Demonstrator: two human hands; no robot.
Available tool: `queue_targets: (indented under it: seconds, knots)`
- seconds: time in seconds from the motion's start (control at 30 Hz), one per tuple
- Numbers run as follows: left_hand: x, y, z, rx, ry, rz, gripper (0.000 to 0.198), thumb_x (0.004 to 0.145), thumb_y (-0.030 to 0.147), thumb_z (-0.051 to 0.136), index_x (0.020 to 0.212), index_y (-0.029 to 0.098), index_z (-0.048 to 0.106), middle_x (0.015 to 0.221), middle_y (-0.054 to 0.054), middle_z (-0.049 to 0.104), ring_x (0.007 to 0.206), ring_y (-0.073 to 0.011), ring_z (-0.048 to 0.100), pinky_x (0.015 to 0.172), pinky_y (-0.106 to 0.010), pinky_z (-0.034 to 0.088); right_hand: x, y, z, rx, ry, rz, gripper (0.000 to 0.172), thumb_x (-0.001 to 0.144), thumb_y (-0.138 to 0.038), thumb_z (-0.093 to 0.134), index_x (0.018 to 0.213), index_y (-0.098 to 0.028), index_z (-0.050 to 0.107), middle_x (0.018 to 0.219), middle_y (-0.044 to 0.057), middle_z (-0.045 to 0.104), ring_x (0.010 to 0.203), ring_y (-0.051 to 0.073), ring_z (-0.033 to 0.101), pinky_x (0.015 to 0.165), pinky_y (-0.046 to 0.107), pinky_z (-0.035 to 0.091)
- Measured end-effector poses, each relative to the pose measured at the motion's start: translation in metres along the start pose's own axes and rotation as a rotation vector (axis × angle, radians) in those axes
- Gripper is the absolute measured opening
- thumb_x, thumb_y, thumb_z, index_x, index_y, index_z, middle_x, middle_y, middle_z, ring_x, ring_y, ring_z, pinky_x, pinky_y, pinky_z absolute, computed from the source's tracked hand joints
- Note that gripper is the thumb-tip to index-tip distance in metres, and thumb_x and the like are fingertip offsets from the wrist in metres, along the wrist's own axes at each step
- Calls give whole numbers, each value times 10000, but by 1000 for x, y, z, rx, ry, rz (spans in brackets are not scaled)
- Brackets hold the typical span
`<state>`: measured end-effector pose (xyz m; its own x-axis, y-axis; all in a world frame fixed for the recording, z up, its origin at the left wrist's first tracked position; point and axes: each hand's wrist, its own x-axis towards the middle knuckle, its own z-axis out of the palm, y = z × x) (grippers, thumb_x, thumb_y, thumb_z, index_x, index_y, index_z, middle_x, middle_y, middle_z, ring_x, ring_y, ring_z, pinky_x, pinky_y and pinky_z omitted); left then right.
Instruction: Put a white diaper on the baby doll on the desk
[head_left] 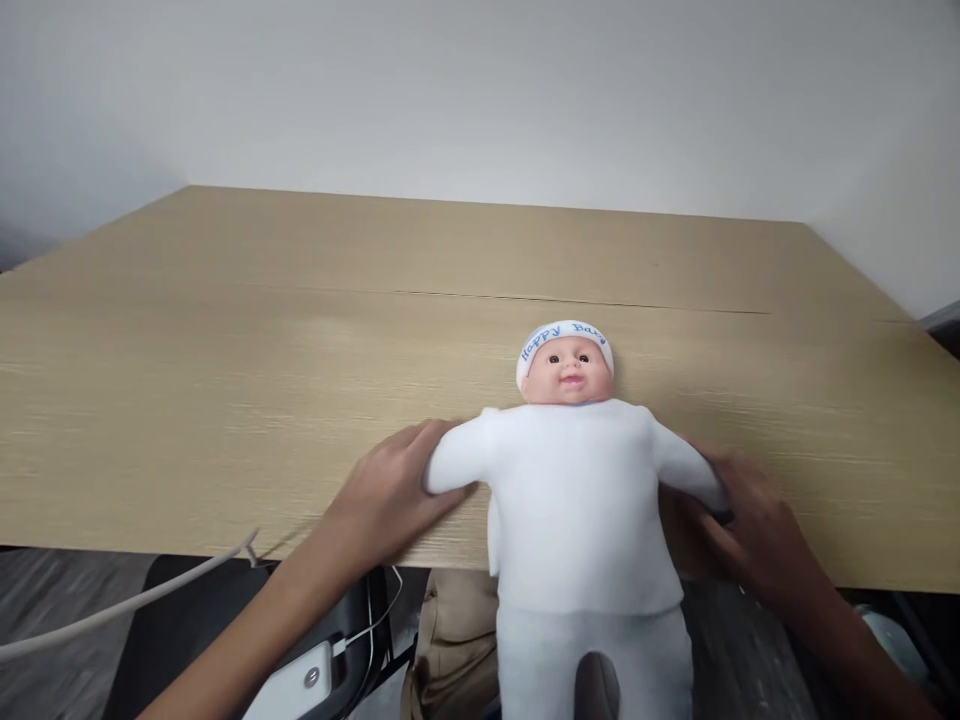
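Observation:
A baby doll [577, 510] in a white top and white trousers lies face up at the near edge of the wooden table [300, 380]. Its head wears a white cap with blue lettering that begins "Happy". The legs reach past the table edge towards me, and the feet are out of the picture. My left hand [397, 485] is closed round the doll's sleeve on the left side. On the other side, my right hand [750, 515] grips the opposite sleeve. The doll's own hands are hidden inside my grasp.
A pale cable [135, 605] crosses the lower left by the table edge. Below it, a white device [296, 685] with a plugged-in cord rests near a black chair. My trousers [454, 635] show under the edge. A pale wall [480, 100] stands behind the table.

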<state>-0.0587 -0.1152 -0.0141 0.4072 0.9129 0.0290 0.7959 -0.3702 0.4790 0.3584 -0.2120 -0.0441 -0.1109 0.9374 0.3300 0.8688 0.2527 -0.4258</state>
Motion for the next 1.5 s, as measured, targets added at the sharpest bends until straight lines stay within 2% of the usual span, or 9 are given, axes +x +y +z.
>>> queue_targets:
  seconds: [0.1, 0.2, 0.4, 0.6, 0.83, 0.97, 1.2, 1.33, 1.5]
  knots:
    - [30, 2, -5, 22, -15, -24, 346, 942, 510, 677, 1151, 234, 686, 1122, -106, 802, 982, -334, 762, 765, -395, 533, 22, 10, 7, 24, 44, -7, 454, 1060, -485, 612, 1511, -448, 576, 1248, 87, 804, 1049, 436, 791, 793, 616, 666]
    - [63, 1, -8, 48, 3, -29, 290, 934, 501, 671, 1039, 232, 643, 1094, -96, 793, 962, -321, 748, 734, -369, 490, 50, 20, 13, 7, 44, 26, 421, 1083, -549, 590, 1442, -333, 627, 1251, 118, 792, 1076, 423, 774, 860, 592, 648]
    - [128, -8, -8, 241, 94, -89, 382, 911, 557, 702, 1071, 214, 653, 1153, -144, 789, 999, -363, 749, 709, -366, 459, 113, 45, 34, -41, 97, -3, 492, 1093, -626, 552, 1351, -225, 675, 1203, 154, 781, 1068, 383, 732, 926, 523, 597]
    - [187, -22, -3, 312, 205, -91, 490, 916, 537, 711, 1242, 175, 666, 1273, -201, 766, 1127, -414, 728, 835, -417, 516, 172, 68, 60, -88, 199, -23, 620, 1086, -706, 500, 1338, -171, 687, 1211, 187, 773, 1086, 389, 698, 973, 523, 573]
    - [248, -51, 6, 343, 307, -76, 494, 925, 559, 694, 1222, 167, 662, 1266, -228, 754, 1159, -426, 692, 935, -460, 502, 235, 85, 81, -123, 242, -21, 627, 1085, -691, 478, 1335, -154, 684, 1251, 221, 758, 1135, 416, 678, 1015, 567, 556]
    - [271, -69, 6, 340, 343, -67, 518, 924, 620, 677, 1199, 181, 656, 1248, -219, 743, 1169, -425, 670, 957, -469, 481, 267, 102, 87, -121, 223, -50, 653, 1063, -745, 496, 1335, -182, 681, 1274, 207, 759, 1173, 411, 677, 1049, 566, 553]
    - [303, -94, 0, 323, 326, -22, 508, 903, 629, 692, 1171, 199, 646, 1215, -198, 746, 1160, -424, 649, 941, -475, 485, 309, 124, 92, -115, 182, -101, 746, 1033, -831, 494, 1352, -181, 676, 1313, 206, 757, 1212, 409, 685, 1068, 552, 553]
    - [315, -99, -2, 322, 321, -4, 523, 903, 621, 704, 1196, 191, 655, 1207, -184, 750, 1142, -412, 656, 930, -464, 493, 319, 130, 94, -115, 149, -95, 769, 1006, -840, 534, 1377, -180, 669, 1315, 209, 758, 1195, 418, 691, 1037, 556, 559]
    - [315, -107, -6, 278, 315, 59, 659, 936, 704, 660, 1345, 187, 643, 1275, -177, 740, 1193, -403, 639, 993, -478, 502, 319, 133, 91, -84, 104, -135, 763, 1003, -814, 555, 1412, -178, 656, 1329, 211, 750, 1195, 421, 686, 1040, 566, 549]
